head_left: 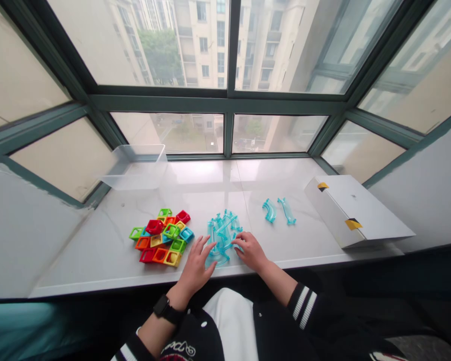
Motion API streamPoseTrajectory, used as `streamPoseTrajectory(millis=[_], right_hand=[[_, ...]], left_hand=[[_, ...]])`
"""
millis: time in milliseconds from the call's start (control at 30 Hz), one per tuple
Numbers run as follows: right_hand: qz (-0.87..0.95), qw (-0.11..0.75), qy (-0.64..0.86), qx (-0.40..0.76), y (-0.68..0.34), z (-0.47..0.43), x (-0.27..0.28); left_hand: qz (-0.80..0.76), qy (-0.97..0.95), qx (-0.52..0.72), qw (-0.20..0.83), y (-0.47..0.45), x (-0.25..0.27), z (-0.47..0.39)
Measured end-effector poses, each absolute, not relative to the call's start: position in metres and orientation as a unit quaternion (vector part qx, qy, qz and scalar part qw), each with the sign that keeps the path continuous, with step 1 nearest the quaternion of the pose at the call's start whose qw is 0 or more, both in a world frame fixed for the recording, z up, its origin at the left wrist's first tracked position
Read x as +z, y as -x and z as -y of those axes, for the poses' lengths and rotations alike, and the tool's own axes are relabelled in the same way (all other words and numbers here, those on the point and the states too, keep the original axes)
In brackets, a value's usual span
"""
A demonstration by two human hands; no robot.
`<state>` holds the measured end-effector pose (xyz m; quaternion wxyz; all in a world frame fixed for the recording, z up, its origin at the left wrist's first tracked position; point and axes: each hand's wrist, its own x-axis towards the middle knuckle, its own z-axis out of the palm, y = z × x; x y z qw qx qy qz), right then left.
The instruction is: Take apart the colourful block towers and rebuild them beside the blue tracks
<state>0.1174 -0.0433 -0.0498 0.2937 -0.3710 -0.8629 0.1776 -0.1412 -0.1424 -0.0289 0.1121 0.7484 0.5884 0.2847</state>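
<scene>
A pile of translucent blue toy track pieces lies on the white ledge in front of me, some straight and some curved. My left hand is at the pile's left front edge, palm down, its fingers apart and nothing gripped. At the right edge of the pile is my right hand, fingers curled and tips drawn together on a blue track piece, mostly hidden by them. Apart from the pile, to the right, lie a curved track piece and a nearly straight track piece.
Colourful hollow blocks are heaped left of the track pile. A clear plastic bin stands at the back left by the window. On the right lies a white box with yellow-and-black tabs. The ledge's front edge runs before my body.
</scene>
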Motion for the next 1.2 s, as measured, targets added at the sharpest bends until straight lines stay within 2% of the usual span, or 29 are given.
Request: streamPoseTrajectory(millis=[233, 500, 833, 1200], right_hand=[[0.849, 0.306, 0.39, 0.182, -0.116, 0.041, -0.049], [0.791, 0.374, 0.407, 0.263, -0.131, 0.036, -0.037], [0.712, 0.438, 0.461, 0.298, -0.151, 0.026, -0.038], [0.543, 0.485, 0.508, 0.459, -0.149, 0.021, -0.037]], left_hand=[[-0.595, -0.77, 0.202, 0.11, 0.131, -0.045, 0.14], [-0.602, -0.767, 0.194, 0.106, 0.133, -0.06, 0.14], [-0.604, -0.769, 0.186, 0.092, 0.133, -0.063, 0.139], [-0.605, -0.771, 0.177, 0.092, 0.132, -0.06, 0.141]])
